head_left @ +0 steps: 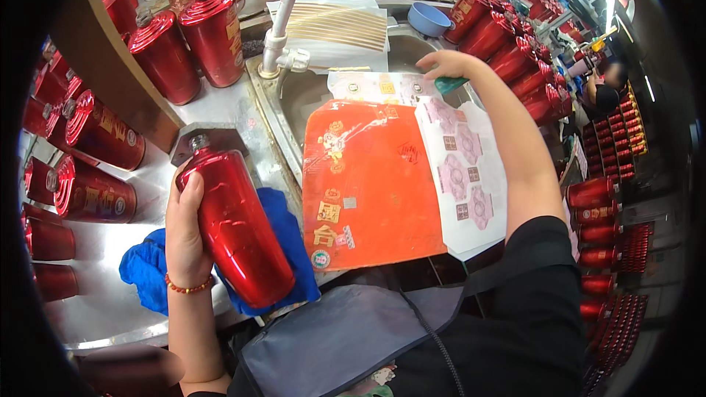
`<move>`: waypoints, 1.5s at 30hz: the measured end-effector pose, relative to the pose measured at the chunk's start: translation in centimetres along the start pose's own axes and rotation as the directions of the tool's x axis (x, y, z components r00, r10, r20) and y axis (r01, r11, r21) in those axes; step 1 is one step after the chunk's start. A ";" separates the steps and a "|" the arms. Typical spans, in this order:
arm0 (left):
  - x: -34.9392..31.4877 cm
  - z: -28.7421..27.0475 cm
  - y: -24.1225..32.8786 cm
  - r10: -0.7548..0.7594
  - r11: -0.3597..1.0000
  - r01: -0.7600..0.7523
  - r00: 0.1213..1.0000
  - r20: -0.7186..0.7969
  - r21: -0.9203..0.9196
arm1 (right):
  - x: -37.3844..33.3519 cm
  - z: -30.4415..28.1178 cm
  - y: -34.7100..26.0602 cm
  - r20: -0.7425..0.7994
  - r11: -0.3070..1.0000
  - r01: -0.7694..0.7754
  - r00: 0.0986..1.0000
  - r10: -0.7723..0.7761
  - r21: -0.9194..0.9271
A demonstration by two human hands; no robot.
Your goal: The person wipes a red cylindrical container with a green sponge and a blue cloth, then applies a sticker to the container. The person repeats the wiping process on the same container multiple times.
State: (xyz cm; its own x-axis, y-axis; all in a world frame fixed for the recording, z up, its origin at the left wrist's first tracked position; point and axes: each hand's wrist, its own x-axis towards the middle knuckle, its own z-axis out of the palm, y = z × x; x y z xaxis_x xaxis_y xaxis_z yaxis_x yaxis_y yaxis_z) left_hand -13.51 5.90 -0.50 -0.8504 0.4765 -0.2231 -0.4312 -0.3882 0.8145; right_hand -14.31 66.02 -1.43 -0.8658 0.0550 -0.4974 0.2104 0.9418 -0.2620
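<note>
My left hand (185,228) is wrapped round the side of a glossy red glass bottle (239,228). The bottle leans with its open neck away from me, and its facing side bears no decals. Under it lies a crumpled blue cloth (276,228). Over the sink's far right part, my right hand (447,66) is closed on a small green pad (450,84), mostly covered by the palm. Below that hand lie an orange-red board (375,184) with gold characters and small decals near its left edge, and white decal sheets (474,169) with pinkish prints.
A metal sink (294,99) with a pale tap (278,37) lies beyond the board. A gold-striped sheet (334,26) and blue bowl (429,20) stand behind. Decorated red bottles (213,37) crowd the left counter; more bottles (515,55) line the right. Another person (607,88) is far right.
</note>
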 end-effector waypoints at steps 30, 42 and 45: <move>0.0 -0.4 -0.1 0.030 0.999 -0.028 0.998 0.054 -0.038 | -12.6 -12.1 -23.4 -0.521 0.754 -0.162 0.812 -0.265 -0.636; 0.1 -0.2 0.1 0.059 0.998 -0.055 0.994 0.096 -0.038 | -21.6 -14.9 -23.7 -0.504 0.990 0.013 0.862 0.060 0.139; 0.3 0.1 0.0 0.064 0.998 -0.061 0.991 0.119 -0.029 | -22.7 -7.6 -19.3 -0.439 0.865 -0.030 0.852 0.284 0.501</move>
State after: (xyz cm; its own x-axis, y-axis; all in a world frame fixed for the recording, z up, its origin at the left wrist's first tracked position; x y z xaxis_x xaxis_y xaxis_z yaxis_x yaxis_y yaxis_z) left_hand -13.74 6.12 -0.58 -0.8343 0.5412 -0.1048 -0.3867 -0.4390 0.8110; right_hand -2.21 49.08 21.21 -0.8777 0.4597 -0.1352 0.4354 0.6473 -0.6257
